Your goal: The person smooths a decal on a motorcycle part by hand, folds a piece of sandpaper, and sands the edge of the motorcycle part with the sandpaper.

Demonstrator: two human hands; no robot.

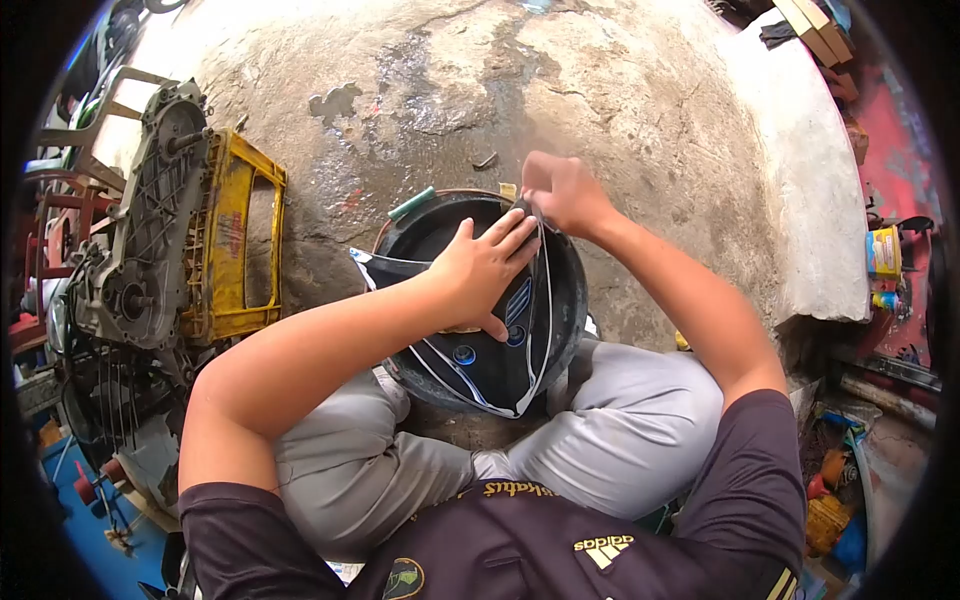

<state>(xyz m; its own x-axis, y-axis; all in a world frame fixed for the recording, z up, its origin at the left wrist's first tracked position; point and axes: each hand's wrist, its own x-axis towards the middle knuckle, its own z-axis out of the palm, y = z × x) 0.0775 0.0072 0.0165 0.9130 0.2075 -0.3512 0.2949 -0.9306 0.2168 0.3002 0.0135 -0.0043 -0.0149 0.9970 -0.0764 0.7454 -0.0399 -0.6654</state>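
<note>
A black triangular panel with white and blue edging [500, 370] lies across a round black basin [570, 300] between my legs. My left hand [485, 265] rests on the panel with its fingers spread, the fingertips at the panel's far corner. Just right of that corner my right hand [565, 195] is closed and slightly blurred; what it pinches, if anything, is too small to name. Over the basin's far left rim lies a green cylindrical piece [411, 204], where a thin hose or wire follows the rim.
At the left stand a metal engine casing [145, 230] and a yellow crate [235, 245]. A small dark piece [485, 161] lies on the wet concrete floor [620, 110] beyond the basin. A concrete ledge [815, 200] runs along the right, with a yellow can [884, 251] beyond it.
</note>
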